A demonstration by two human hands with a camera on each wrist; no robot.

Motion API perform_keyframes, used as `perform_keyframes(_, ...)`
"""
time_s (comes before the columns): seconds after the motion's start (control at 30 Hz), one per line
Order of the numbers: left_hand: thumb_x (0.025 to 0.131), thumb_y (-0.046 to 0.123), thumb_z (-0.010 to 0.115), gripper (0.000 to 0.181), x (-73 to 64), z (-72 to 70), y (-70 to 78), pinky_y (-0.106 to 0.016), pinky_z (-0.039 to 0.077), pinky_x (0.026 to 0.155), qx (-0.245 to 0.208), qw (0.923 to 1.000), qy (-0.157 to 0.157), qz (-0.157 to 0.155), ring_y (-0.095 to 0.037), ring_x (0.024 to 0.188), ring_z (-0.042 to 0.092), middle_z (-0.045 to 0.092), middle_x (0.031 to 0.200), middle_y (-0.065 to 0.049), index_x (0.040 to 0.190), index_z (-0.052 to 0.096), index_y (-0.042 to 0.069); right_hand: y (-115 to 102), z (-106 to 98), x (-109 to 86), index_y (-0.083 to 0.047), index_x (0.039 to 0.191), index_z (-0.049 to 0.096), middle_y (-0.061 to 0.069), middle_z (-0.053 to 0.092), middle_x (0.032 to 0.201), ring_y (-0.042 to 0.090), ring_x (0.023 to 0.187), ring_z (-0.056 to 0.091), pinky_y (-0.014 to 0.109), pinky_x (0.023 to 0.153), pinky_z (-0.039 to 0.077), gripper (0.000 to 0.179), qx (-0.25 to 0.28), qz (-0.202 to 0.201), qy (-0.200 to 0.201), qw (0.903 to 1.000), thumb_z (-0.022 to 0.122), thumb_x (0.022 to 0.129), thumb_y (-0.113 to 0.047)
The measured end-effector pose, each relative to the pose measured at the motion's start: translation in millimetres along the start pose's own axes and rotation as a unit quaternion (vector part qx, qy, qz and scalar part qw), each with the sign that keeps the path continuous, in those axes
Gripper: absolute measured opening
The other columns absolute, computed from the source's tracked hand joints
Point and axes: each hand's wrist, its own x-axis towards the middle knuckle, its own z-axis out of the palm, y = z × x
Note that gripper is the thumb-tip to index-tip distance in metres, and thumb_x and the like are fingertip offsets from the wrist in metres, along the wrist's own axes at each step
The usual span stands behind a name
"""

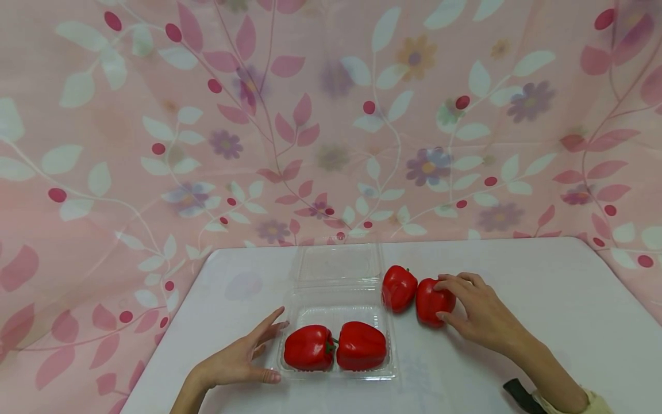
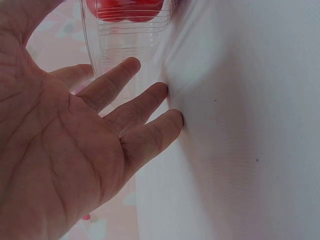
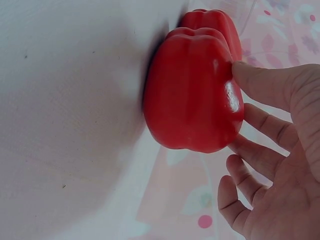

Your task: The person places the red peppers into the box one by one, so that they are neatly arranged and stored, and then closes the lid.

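Two red bell peppers, a left one (image 1: 308, 348) and a right one (image 1: 361, 346), lie stem to stem in the front of a clear plastic clamshell box (image 1: 331, 314). Beside the box's left side is my left hand (image 1: 235, 357), fingers spread and holding nothing; its palm shows in the left wrist view. Right of the box, my right hand (image 1: 481, 313) grips a third red bell pepper (image 3: 192, 95) between thumb and fingertips. That pepper is low at the white tabletop, close against another red bell pepper (image 1: 399, 288) that stands at the box's right edge.
The box's clear lid (image 1: 338, 263) is folded back toward the rear of the white table (image 1: 543, 270). A pink floral curtain (image 1: 331, 115) hangs behind the table. Near the front right, a dark strap (image 1: 521, 397) shows by the right sleeve (image 1: 595, 402).
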Motion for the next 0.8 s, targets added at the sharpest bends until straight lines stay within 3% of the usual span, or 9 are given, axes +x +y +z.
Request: perform_keyframes(0.8,0.080,0.026,0.082,0.111,-0.6,-0.1,0.0,-0.061,0.029,0.108,-0.014,0.9999,-0.005,0.000,-0.038,0.143,0.027,0.031,0.157,-0.011,0.160,0.005,0.026,1.7,-0.7,-1.1,-0.017,0.117,0.063,0.010,0.061,0.122,0.035,0.114,0.047,0.063,0.087,0.048,0.051,-0.026,-0.017,0.019,0.9993,0.087,0.072,-0.018)
